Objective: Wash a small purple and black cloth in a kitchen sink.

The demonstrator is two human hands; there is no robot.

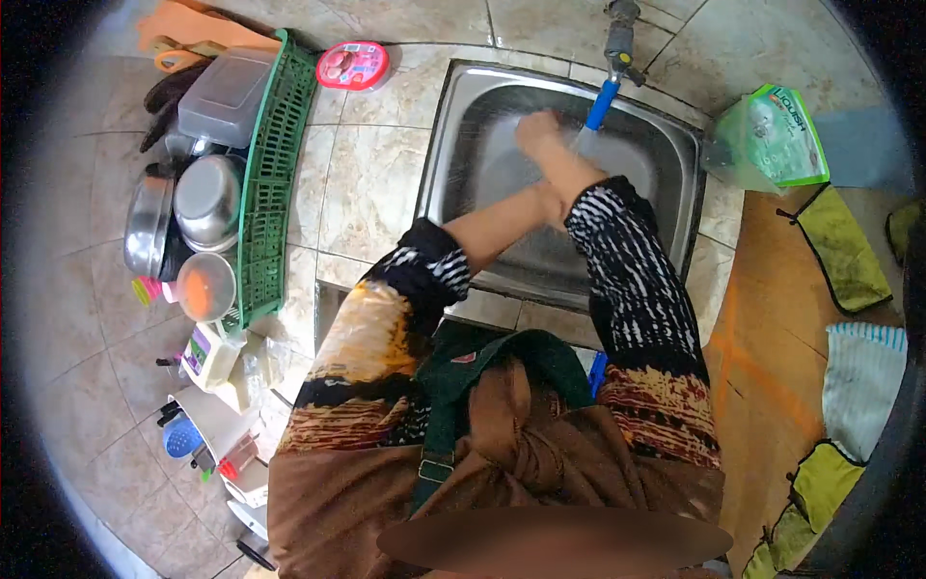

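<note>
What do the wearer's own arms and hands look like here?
The left hand and right hand look gloveless. Going up, the left sleeve is black and white, yellowish, black, then rust; the right sleeve is black with white flecks, then rust and tan.

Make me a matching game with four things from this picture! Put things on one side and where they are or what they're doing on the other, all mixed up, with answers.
Things:
1. Blue tap nozzle
2. Green basket
3. Left hand
4. Pinkish-red tub

Places and states:
A. At the right forearm
B. On the tiled counter
C. Holding a metal bowl
D. Spraying water over the sink

Right pairs: 1-D, 2-C, 3-A, 4-B
</note>
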